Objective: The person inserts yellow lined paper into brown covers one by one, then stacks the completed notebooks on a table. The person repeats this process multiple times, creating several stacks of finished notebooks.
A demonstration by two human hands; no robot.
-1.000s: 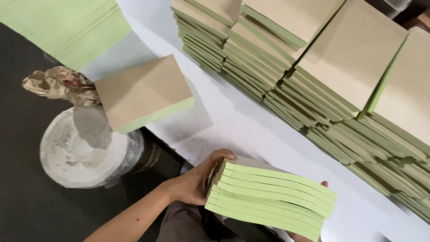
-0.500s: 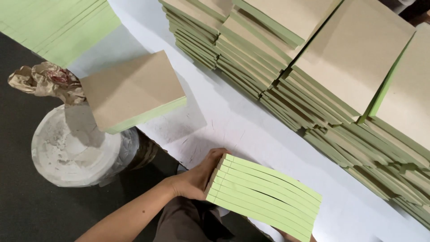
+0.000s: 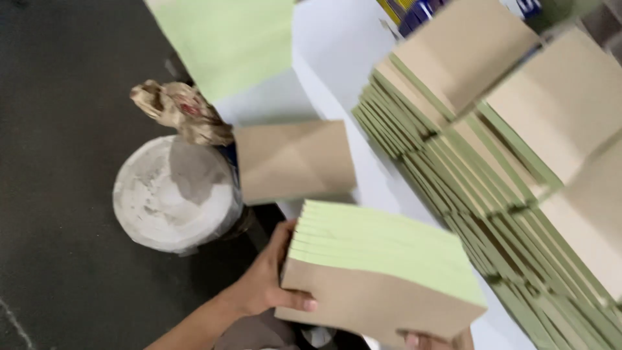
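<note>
While gripped at its near-left end by the left hand [image 3: 265, 285], with right hand [image 3: 431, 339] fingertips clutching the near edge, the stack of booklets [image 3: 382, 272] hovers above the white table [image 3: 337, 52]; probably hefty, loose, best clamped at both ends.

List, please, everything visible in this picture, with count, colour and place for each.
held stack of pads: one, brown cover with light green page edges, low centre, between both hands
small brown stack: one, brown, on the table's near edge
rows of stacks: many, brown covers and green edges, overlapping along the right
green sheets: one pile, light green, top centre
table: one, white, upper middle
round drum: one, whitish grey, left on the dark floor
crumpled paper: one, tan, above the drum
left hand: one, gripping the stack's left end
right hand: one, fingertips under the stack's bottom edge
</note>
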